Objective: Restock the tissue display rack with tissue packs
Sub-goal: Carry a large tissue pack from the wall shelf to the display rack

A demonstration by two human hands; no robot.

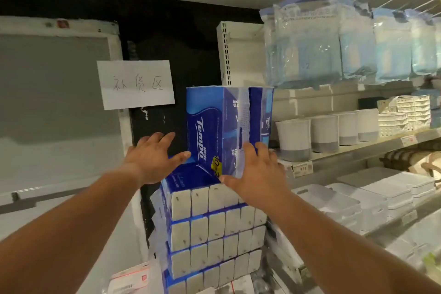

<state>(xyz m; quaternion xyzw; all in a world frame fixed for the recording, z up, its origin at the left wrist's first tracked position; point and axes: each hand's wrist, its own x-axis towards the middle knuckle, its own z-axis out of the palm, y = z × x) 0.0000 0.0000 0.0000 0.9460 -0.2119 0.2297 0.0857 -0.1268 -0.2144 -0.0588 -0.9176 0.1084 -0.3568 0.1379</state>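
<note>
A blue Tempo tissue pack [214,122] stands upright on top of a stack of tissue packs [214,227] whose white ends face me. My left hand [152,157] is spread beside the upright pack, its thumb touching the pack's lower left edge. My right hand [257,169] lies flat against the pack's lower right front, fingers straight on the clear wrapper. Neither hand curls round the pack.
A paper sign [137,85] hangs on the dark wall to the left. Store shelves on the right carry white cups [294,136], white bins [338,203] and hanging blue bags [307,40]. A grey panel [55,93] fills the left side.
</note>
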